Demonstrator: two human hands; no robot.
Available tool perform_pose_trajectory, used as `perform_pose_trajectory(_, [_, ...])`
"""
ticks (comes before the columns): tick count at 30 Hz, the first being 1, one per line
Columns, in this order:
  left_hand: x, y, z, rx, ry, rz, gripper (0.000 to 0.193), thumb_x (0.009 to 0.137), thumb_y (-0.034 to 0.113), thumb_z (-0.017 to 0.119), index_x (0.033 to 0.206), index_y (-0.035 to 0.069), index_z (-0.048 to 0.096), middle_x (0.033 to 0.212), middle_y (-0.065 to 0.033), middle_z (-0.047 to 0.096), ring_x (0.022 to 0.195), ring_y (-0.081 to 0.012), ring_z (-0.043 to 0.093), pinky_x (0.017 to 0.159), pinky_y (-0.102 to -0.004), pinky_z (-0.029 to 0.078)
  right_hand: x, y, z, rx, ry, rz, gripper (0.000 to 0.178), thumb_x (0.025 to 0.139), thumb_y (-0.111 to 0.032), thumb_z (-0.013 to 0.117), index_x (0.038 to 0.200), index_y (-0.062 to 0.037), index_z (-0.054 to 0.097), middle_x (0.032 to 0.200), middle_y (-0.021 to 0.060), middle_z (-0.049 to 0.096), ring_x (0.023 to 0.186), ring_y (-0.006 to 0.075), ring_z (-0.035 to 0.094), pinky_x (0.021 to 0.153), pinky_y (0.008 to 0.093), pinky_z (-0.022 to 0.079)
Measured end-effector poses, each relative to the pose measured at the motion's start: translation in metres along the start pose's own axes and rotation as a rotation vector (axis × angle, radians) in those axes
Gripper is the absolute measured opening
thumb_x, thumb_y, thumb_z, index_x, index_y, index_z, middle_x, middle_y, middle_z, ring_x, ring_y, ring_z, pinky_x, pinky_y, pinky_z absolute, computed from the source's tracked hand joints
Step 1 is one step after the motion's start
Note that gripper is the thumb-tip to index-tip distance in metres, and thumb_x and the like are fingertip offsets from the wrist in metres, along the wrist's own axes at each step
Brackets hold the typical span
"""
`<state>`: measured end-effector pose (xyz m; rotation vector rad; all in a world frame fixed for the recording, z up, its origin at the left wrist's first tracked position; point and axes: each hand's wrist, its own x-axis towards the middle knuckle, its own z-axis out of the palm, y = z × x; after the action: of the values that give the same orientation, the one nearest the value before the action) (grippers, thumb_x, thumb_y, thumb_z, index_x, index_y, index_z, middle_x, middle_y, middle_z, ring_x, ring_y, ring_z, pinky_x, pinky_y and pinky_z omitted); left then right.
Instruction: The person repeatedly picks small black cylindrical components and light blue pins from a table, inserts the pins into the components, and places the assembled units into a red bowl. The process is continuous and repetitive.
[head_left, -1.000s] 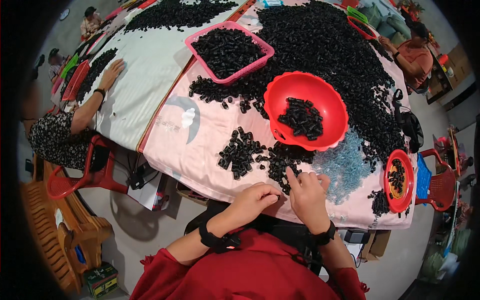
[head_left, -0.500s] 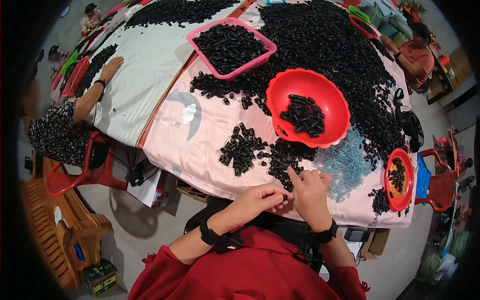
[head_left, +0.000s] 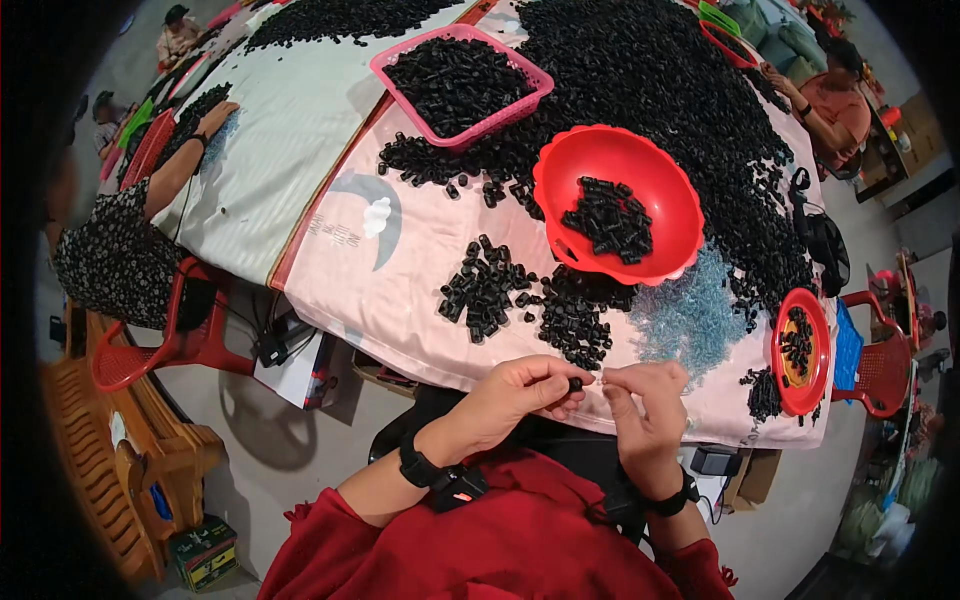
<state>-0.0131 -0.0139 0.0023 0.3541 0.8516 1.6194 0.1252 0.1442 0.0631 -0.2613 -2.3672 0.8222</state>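
Between the thumb and fingers of my left hand (head_left: 515,398) is a small black cylindrical plastic part (head_left: 574,384). Right beside it my right hand (head_left: 648,410) is closed in a pinch, its fingertips near the part; whatever they hold is too small to make out. Just beyond my hands lie two little heaps of black parts, a left heap (head_left: 482,292) and a right heap (head_left: 572,325). A mound of small clear bluish pieces (head_left: 690,315) spreads to the right. Behind the heaps stands a red scalloped bowl (head_left: 665,190) with more black parts inside.
A pink basket (head_left: 545,85) full of black parts stands farther back, next to a huge black pile (head_left: 640,70). A red dish (head_left: 822,350) sits at the right edge by a red chair (head_left: 885,360). Co-workers sit left and right; one person's arm (head_left: 180,165) reaches across the white cloth.
My right hand has drawn back from the right heap, its fingers now pinched near the left hand's part. The left person's hand has shifted toward the far black pile, with bluish pieces beside it.
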Motion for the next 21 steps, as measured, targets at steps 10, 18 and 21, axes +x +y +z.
perform_pose_trajectory(10, [0.003, -0.006, 0.002, 0.078, 0.063, -0.015, 0.029, 0.11, 0.019, 0.063, 0.132, 0.002, 0.07, 0.11, -0.0023, 0.073, 0.096, -0.0073, 0.067, 0.087, -0.0256, 0.058, -0.003, -0.003, 0.004, -0.075, -0.093, -0.037, 0.024, 0.086, -0.002, 0.079, 0.108, -0.0098, 0.077, 0.097, 0.0037, 0.073, 0.089, 0.0218, 0.068, 0.092, 0.0417, 0.036])
perform_pose_trajectory(18, [0.005, -0.015, 0.003, 0.011, 0.082, 0.016, 0.028, 0.109, 0.021, 0.066, 0.127, 0.0, 0.069, 0.11, -0.0059, 0.075, 0.098, -0.0113, 0.071, 0.088, -0.0269, 0.06, -0.005, 0.0, 0.004, 0.029, -0.116, 0.067, 0.018, 0.086, -0.003, 0.079, 0.103, -0.0087, 0.077, 0.092, 0.0036, 0.072, 0.087, 0.021, 0.067, 0.09, 0.04, 0.036])
perform_pose_trajectory(21, [0.005, -0.016, 0.001, -0.005, 0.091, -0.003, 0.029, 0.108, 0.021, 0.066, 0.127, 0.0, 0.069, 0.11, -0.0076, 0.075, 0.101, -0.0132, 0.072, 0.088, -0.0273, 0.06, -0.003, 0.001, 0.0, 0.017, -0.178, 0.074, 0.013, 0.088, -0.005, 0.078, 0.1, -0.0092, 0.077, 0.091, 0.0031, 0.071, 0.086, 0.0206, 0.066, 0.09, 0.0394, 0.036])
